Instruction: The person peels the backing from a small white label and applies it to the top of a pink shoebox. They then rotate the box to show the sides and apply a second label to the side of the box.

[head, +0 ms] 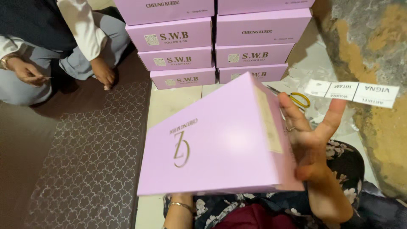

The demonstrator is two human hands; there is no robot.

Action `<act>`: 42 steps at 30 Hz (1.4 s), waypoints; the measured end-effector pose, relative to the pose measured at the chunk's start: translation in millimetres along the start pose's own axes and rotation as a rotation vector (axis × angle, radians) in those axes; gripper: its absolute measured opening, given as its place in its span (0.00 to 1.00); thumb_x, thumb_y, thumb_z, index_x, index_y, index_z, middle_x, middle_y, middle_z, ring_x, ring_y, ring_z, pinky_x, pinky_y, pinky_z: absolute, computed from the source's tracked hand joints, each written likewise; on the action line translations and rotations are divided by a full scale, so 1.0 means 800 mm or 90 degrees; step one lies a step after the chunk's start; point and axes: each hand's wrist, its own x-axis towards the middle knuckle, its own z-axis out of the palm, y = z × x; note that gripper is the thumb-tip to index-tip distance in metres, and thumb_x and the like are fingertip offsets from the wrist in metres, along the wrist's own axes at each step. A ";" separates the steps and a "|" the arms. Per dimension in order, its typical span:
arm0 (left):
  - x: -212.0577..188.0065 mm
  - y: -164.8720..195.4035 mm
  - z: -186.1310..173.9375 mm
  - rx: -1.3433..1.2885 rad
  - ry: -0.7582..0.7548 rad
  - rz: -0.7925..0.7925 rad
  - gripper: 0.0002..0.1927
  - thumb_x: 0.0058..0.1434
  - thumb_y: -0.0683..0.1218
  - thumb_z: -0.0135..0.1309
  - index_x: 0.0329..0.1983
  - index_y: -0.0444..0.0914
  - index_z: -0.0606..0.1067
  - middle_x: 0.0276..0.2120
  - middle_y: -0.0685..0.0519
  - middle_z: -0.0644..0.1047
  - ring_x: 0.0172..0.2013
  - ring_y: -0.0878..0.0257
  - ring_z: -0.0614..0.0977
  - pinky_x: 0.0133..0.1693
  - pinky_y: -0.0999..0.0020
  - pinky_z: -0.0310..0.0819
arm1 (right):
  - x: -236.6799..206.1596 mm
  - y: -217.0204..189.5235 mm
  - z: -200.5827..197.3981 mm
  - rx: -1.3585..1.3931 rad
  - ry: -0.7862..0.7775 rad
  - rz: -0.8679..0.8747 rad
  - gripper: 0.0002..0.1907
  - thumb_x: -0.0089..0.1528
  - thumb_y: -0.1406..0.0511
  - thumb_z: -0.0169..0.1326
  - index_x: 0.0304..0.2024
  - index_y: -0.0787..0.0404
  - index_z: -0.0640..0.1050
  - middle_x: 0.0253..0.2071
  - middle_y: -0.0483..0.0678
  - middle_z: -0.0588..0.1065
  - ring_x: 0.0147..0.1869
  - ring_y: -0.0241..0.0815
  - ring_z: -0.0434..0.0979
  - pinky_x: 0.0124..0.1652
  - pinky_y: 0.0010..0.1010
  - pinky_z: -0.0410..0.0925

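Floor: a brown mat with a pale lattice pattern [85, 169] covers the left side, with pale tiles beside it.
Stack: flat lilac cardboard boxes [216, 42] piled in two columns against the far wall, well apart from the hands.
Co-worker: a person kneels on the mat at upper left, one hand [27, 72] by the knee, the other hand [104, 72] resting on the mat.
Held box: a wide lilac cardboard box with a gold monogram on its lid [216, 140] is tilted up over the person's lap, its side panel turned toward the right hand.
Handling: it looks light, stiff and smooth — likely to slide under flat fingers and to dent at the corners if squeezed; the firm places to hold are the edges and the underside, not the lid's middle.
Left hand: only a forearm with a thin bracelet [182, 206] shows under the box's near edge; the hand is hidden, so whether its grip is closed I cannot tell.
Right hand [309, 140]: spread wide, palm touching the box's right side panel.
Label: a white paper strip with dark print [352, 92] sticks to a raised fingertip — held by nothing else that I can see.
Scissors: a yellow-handled pair [296, 98] lies on the tiles just beyond the box's far corner.
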 end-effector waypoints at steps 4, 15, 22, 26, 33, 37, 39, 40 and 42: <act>-0.002 0.007 -0.008 0.006 0.010 -0.020 0.42 0.58 0.54 0.61 0.71 0.41 0.56 0.65 0.51 0.69 0.65 0.58 0.71 0.64 0.58 0.67 | 0.003 -0.009 0.057 0.010 -0.005 0.036 0.77 0.54 0.53 0.74 0.69 0.34 0.17 0.82 0.68 0.40 0.86 0.59 0.37 0.76 0.52 0.41; 0.018 0.018 0.002 0.025 0.042 -0.034 0.33 0.63 0.51 0.56 0.69 0.39 0.61 0.64 0.50 0.70 0.65 0.57 0.71 0.64 0.58 0.65 | 0.019 -0.022 0.047 -0.069 0.130 0.130 0.69 0.56 0.56 0.71 0.80 0.52 0.32 0.78 0.62 0.54 0.79 0.53 0.60 0.72 0.40 0.59; 0.052 0.068 0.016 0.139 0.331 0.120 0.29 0.66 0.50 0.52 0.68 0.37 0.64 0.63 0.49 0.71 0.65 0.57 0.70 0.64 0.59 0.64 | 0.011 0.005 -0.019 -0.099 0.246 0.129 0.60 0.64 0.58 0.65 0.84 0.61 0.38 0.64 0.62 0.66 0.59 0.47 0.77 0.54 0.36 0.77; 0.031 0.094 0.055 0.504 0.211 0.455 0.32 0.67 0.54 0.55 0.71 0.37 0.64 0.68 0.47 0.68 0.69 0.55 0.68 0.69 0.57 0.60 | 0.004 0.025 -0.029 -0.338 0.323 0.205 0.58 0.63 0.61 0.62 0.80 0.60 0.36 0.66 0.64 0.68 0.56 0.50 0.81 0.47 0.35 0.77; -0.026 0.050 0.161 1.144 -0.331 0.401 0.67 0.32 0.73 0.71 0.75 0.47 0.59 0.77 0.36 0.44 0.76 0.32 0.36 0.70 0.28 0.32 | -0.004 0.039 -0.026 -0.413 0.295 0.206 0.59 0.67 0.59 0.63 0.81 0.63 0.34 0.69 0.67 0.66 0.61 0.47 0.81 0.59 0.32 0.77; -0.014 0.032 0.188 1.195 -0.379 0.389 0.64 0.28 0.65 0.75 0.72 0.51 0.63 0.74 0.33 0.44 0.73 0.27 0.41 0.63 0.22 0.36 | -0.007 0.035 -0.022 -0.496 0.227 0.131 0.53 0.72 0.60 0.62 0.80 0.64 0.36 0.76 0.62 0.55 0.67 0.47 0.75 0.64 0.32 0.75; 0.001 0.029 0.184 1.187 -0.350 0.394 0.58 0.35 0.60 0.78 0.71 0.51 0.65 0.73 0.38 0.53 0.74 0.32 0.51 0.68 0.28 0.47 | -0.012 0.037 -0.019 -0.502 0.249 0.178 0.54 0.70 0.59 0.60 0.80 0.63 0.35 0.74 0.63 0.61 0.63 0.47 0.77 0.60 0.32 0.75; 0.009 0.026 0.179 1.185 -0.335 0.398 0.55 0.38 0.57 0.79 0.70 0.50 0.66 0.73 0.41 0.57 0.75 0.35 0.57 0.70 0.32 0.53 | -0.015 0.039 -0.020 -0.492 0.274 0.221 0.56 0.68 0.58 0.60 0.80 0.62 0.34 0.71 0.65 0.68 0.58 0.47 0.80 0.57 0.31 0.75; 0.024 0.020 0.164 1.123 -0.355 0.394 0.51 0.39 0.55 0.77 0.68 0.48 0.67 0.71 0.38 0.58 0.71 0.35 0.62 0.67 0.41 0.63 | -0.018 0.050 -0.027 -0.502 0.264 0.226 0.54 0.68 0.60 0.60 0.79 0.63 0.34 0.77 0.56 0.57 0.62 0.48 0.78 0.57 0.33 0.74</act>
